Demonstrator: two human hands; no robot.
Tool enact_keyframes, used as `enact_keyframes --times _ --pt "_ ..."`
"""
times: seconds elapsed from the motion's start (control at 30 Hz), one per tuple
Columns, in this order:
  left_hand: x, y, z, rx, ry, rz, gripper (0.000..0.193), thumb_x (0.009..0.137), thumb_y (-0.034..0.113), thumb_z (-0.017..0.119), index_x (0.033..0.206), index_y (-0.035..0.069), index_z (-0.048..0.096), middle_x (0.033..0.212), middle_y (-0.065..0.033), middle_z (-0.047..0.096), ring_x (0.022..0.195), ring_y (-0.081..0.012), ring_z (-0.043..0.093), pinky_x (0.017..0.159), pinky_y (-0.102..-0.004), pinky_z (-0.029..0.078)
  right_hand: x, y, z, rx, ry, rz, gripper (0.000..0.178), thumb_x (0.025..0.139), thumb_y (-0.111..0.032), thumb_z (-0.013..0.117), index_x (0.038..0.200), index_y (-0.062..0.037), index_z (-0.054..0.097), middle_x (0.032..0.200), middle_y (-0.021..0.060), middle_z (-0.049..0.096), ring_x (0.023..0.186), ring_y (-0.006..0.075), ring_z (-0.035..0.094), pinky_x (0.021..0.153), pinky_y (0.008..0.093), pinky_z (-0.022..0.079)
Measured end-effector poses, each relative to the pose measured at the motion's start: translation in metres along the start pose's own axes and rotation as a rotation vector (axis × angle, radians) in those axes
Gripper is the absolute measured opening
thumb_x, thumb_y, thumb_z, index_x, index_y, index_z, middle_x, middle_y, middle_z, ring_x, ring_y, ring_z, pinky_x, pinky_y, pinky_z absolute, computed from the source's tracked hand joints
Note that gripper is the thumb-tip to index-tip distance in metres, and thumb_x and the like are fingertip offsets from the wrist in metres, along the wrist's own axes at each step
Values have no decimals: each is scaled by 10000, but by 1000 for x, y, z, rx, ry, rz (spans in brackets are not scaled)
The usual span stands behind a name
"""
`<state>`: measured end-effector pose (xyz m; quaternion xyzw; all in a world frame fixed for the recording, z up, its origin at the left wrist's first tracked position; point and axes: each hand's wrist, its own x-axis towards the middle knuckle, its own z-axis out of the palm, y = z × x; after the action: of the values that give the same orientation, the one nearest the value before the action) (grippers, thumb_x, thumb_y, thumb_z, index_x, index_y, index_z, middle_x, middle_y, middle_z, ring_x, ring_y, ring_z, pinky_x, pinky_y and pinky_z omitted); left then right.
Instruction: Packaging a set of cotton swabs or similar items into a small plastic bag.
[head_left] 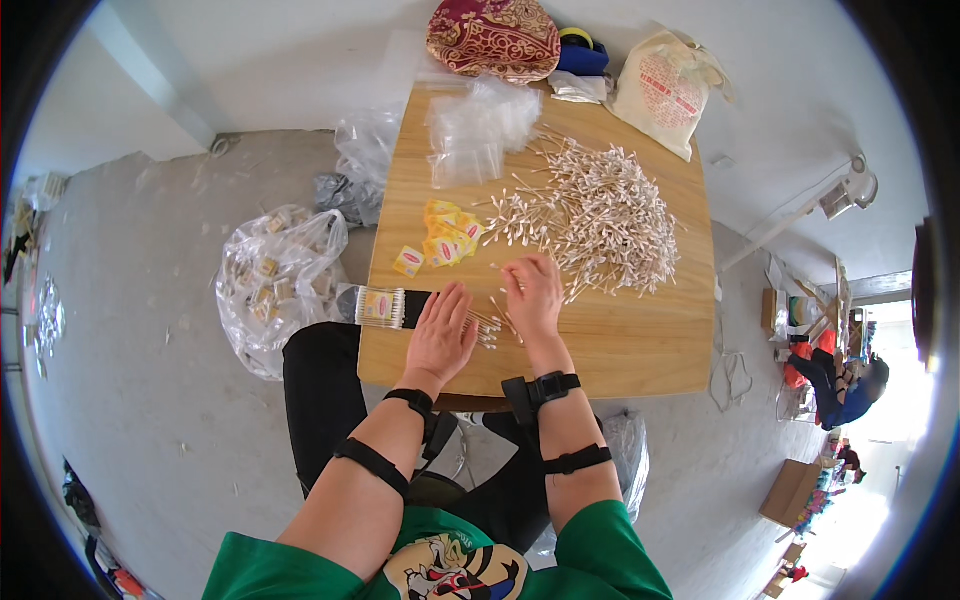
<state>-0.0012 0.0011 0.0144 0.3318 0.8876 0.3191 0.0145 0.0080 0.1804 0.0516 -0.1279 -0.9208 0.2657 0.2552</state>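
My left hand point(442, 332) lies flat near the table's front edge, fingers stretched out. Out from under its right side stick several loose cotton swabs point(488, 330). Just left of it is a row of cotton swabs with a yellow card point(380, 307), lying beside a black strip point(414, 304). My right hand point(536, 298) is raised a little to the right, fingers curled together; what they pinch, if anything, is too small to tell. Beyond it spreads a big heap of cotton swabs point(615, 220). Small yellow cards point(450, 235) lie left of the heap.
Clear plastic bags point(470, 130) lie at the far left of the wooden table point(640, 350). A cloth bag point(668, 88) and a red patterned bundle point(495, 38) stand at the back. A full plastic sack point(280, 285) sits on the floor at left. Another person point(850, 390) sits far right.
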Motion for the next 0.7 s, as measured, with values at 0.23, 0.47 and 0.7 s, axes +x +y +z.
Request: enact_keyframes --times 0.23,0.47,0.7 --pt "0 1 -1 5 12 0 495 950 265 550 1376 20 482 1454 -131 469 1403 -260 378 1180 -418 273 -20 13 -9 363 139 486 71 815 -81 727 855 -65 671 826 74 609 751 253 594 673 344 485" --pt "1 2 -2 -12 -9 -9 518 943 255 562 1399 33 458 1486 -136 432 1409 -267 369 1178 -424 273 -41 -4 -1 44 -111 147 58 797 -89 708 825 -66 663 800 94 628 796 318 618 694 427 497" --pt "0 2 -2 49 -28 25 496 942 258 565 1414 126 489 1496 -138 416 1416 -281 354 1172 -436 271 -51 -13 -3 36 -113 134 194 768 -111 734 943 -79 657 903 111 628 875 336 608 757 434 501"
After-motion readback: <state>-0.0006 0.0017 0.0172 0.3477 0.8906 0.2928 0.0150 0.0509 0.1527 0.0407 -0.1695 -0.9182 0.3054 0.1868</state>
